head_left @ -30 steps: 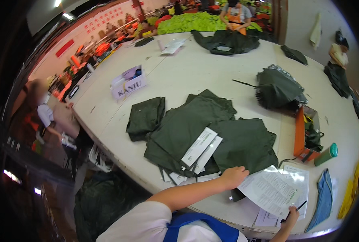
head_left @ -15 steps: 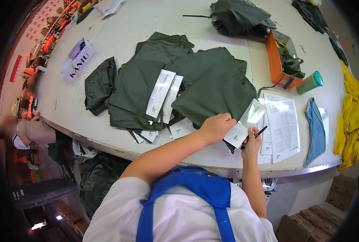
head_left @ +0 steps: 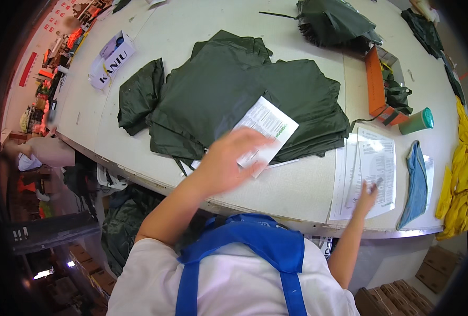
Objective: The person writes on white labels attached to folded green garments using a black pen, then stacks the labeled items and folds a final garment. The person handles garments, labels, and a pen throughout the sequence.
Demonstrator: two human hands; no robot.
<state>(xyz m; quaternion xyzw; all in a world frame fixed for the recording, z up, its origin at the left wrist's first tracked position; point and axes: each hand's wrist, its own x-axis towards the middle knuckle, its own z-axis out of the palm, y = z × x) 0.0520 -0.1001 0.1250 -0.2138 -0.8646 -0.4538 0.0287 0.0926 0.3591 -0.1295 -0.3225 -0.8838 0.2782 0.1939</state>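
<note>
I see a white printed card lying slantwise on the near part of the dark green garments, which are piled in the middle of the table. The left hand is over the near end of this card, half open, with thumb and fingers apart; it is blurred, so I cannot tell if it touches the card. The right hand is above the printed sheets at the near right, its fingers bent; something dark shows at the fingertips, but I cannot tell if it is held. Just left of the pile I find a smaller dark green bundle. Farther to the right stand an orange box and a green tumbler; nearer than these lies a blue cloth, and a yellow cloth is at the far right edge.
</note>
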